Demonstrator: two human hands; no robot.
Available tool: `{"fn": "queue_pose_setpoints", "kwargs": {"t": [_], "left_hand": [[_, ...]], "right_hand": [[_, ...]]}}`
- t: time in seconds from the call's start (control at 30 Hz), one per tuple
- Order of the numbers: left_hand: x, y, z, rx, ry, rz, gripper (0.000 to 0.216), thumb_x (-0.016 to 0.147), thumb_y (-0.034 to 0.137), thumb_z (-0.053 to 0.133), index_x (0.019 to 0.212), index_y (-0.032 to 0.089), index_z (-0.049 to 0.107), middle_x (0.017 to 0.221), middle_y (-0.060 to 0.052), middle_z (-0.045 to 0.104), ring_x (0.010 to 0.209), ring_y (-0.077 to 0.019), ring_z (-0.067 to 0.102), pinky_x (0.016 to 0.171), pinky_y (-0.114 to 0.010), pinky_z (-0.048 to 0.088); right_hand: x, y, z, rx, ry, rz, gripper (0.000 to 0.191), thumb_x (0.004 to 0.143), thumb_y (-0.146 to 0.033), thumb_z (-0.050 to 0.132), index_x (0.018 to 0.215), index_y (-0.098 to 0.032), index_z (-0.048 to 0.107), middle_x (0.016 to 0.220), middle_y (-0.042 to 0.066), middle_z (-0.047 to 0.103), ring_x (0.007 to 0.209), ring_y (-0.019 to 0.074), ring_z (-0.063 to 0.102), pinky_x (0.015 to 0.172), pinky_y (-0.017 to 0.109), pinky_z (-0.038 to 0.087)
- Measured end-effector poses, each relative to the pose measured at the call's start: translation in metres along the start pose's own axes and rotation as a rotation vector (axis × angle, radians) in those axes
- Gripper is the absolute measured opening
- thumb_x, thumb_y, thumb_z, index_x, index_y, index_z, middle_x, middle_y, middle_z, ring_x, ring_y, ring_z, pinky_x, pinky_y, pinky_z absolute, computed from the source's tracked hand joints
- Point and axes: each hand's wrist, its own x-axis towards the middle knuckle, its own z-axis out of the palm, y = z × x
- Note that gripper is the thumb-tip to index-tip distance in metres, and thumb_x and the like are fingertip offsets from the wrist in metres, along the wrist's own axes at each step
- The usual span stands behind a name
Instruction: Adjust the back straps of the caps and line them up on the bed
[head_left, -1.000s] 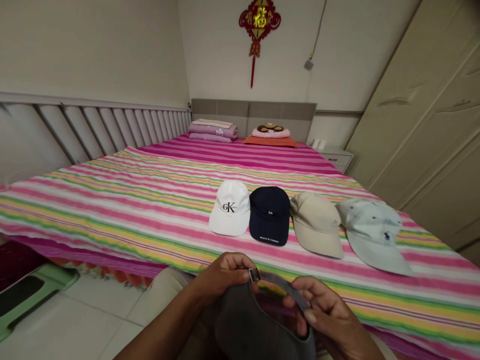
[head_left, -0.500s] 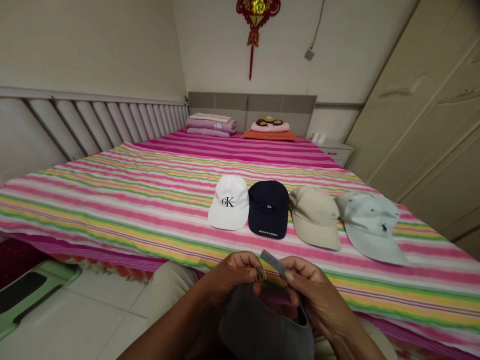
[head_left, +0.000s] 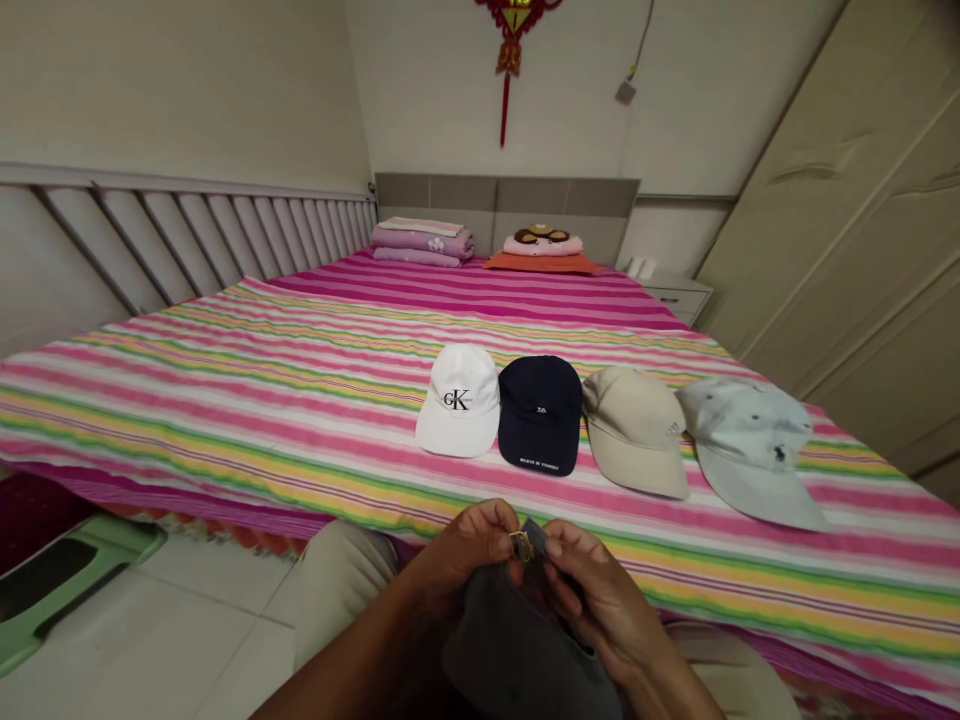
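Observation:
A dark grey cap (head_left: pixel 525 650) rests over my lap with its back opening toward the bed. My left hand (head_left: pixel 472 545) pinches the small gold-coloured buckle (head_left: pixel 521 545) at the end of one side of its back strap. Between the fingers of my right hand (head_left: pixel 592 580) is the grey fabric strap (head_left: pixel 535 533), its end right at the buckle; whether it passes through I cannot tell. Beyond my hands lie a white cap (head_left: pixel 459 405), a navy cap (head_left: pixel 540 415), a beige cap (head_left: pixel 636 430) and a pale grey-blue cap (head_left: pixel 754 450), side by side.
The caps lie on a bed with a striped sheet (head_left: pixel 262 400). Folded purple bedding (head_left: pixel 422 243) and an orange cloth (head_left: pixel 540 263) are by the headboard (head_left: pixel 562 205). A white railing (head_left: pixel 225 235) runs along the left. A green stool (head_left: pixel 75 580) stands on the tiled floor.
My right hand has moved left, bringing the strap end up to the buckle. The cap's back opening has narrowed. The view has tilted slightly downward.

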Motion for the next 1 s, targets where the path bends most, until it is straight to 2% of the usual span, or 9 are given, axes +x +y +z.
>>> {"fn": "queue_pose_setpoints", "kwargs": {"t": [0.13,0.33,0.5,0.67,0.87,1.0], "left_hand": [[0.002,-0.003,-0.003,-0.025,-0.008,0.013,0.025,0.063,0.028,0.071,0.072,0.015,0.052,0.052,0.001,0.060,0.042,-0.0059,0.049,0.042,-0.015,0.029],[0.005,-0.008,-0.003,-0.092,0.005,-0.031,0.024,0.064,0.028,0.071,0.072,0.014,0.053,0.048,0.001,0.057,0.039,-0.0052,0.046,0.039,-0.014,0.029],[0.005,-0.011,-0.005,-0.137,-0.013,-0.051,0.021,0.065,0.025,0.070,0.072,0.014,0.054,0.047,0.002,0.057,0.037,-0.0042,0.045,0.036,-0.012,0.026],[0.004,-0.014,-0.007,-0.133,-0.019,-0.079,0.020,0.066,0.024,0.069,0.075,0.014,0.054,0.047,0.002,0.058,0.035,-0.0041,0.045,0.034,-0.012,0.025],[0.002,-0.014,-0.005,-0.056,0.026,-0.122,0.021,0.064,0.024,0.070,0.074,0.012,0.056,0.052,-0.001,0.062,0.042,-0.0074,0.053,0.043,-0.015,0.038],[0.000,-0.012,-0.003,-0.063,0.040,-0.101,0.021,0.063,0.023,0.071,0.074,0.013,0.056,0.051,-0.001,0.062,0.041,-0.0071,0.053,0.042,-0.015,0.037]], "right_hand": [[0.004,0.006,-0.002,0.102,-0.069,0.053,0.028,0.068,-0.035,0.065,0.055,-0.016,0.049,0.037,-0.009,0.036,0.034,0.0028,0.020,0.037,0.017,0.019],[0.006,0.009,-0.005,0.087,-0.174,0.100,0.029,0.068,-0.036,0.065,0.053,-0.014,0.052,0.040,-0.007,0.041,0.032,0.0010,0.016,0.034,0.017,0.014],[0.005,0.008,-0.008,0.042,-0.135,0.110,0.026,0.066,-0.034,0.067,0.056,-0.014,0.054,0.043,-0.006,0.046,0.033,0.0006,0.017,0.034,0.017,0.015],[0.005,0.004,-0.010,0.024,-0.165,0.129,0.027,0.065,-0.032,0.067,0.054,-0.014,0.051,0.040,-0.007,0.044,0.031,0.0002,0.016,0.034,0.017,0.010],[0.004,0.004,-0.009,0.010,-0.134,0.117,0.026,0.065,-0.031,0.068,0.058,-0.014,0.050,0.044,-0.004,0.049,0.032,-0.0002,0.019,0.036,0.017,0.010],[0.001,0.003,-0.004,0.039,-0.116,0.083,0.020,0.069,-0.030,0.064,0.068,-0.015,0.052,0.051,-0.001,0.056,0.033,0.0003,0.023,0.037,0.017,0.013]]}}
